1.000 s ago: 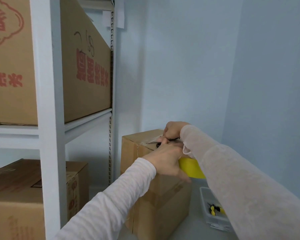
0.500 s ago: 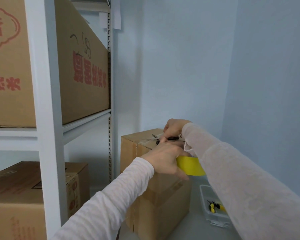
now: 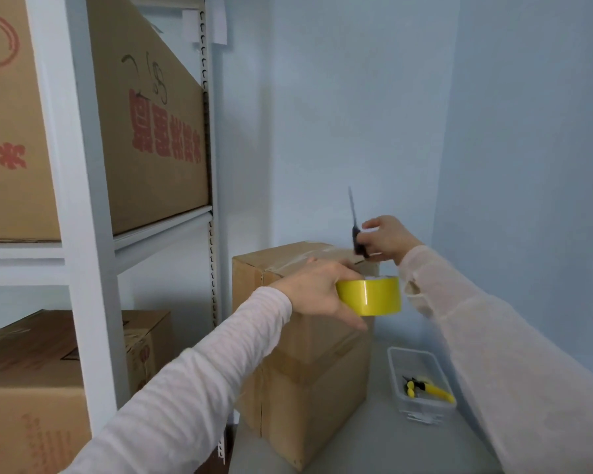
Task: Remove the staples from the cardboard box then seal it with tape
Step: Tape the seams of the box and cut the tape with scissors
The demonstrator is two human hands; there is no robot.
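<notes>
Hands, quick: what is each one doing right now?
Left hand: closed on the yellow tape roll.
Right hand: closed on dark scissors, blade pointing up.

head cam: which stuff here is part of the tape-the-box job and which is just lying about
In use:
cardboard box, tape across its top
yellow tape roll, in the left hand
scissors, in the right hand, blades up

Lying about:
clear plastic tub with a yellow-handled tool, possibly for the staples
shelf boxes
floor boxes
white rack
</notes>
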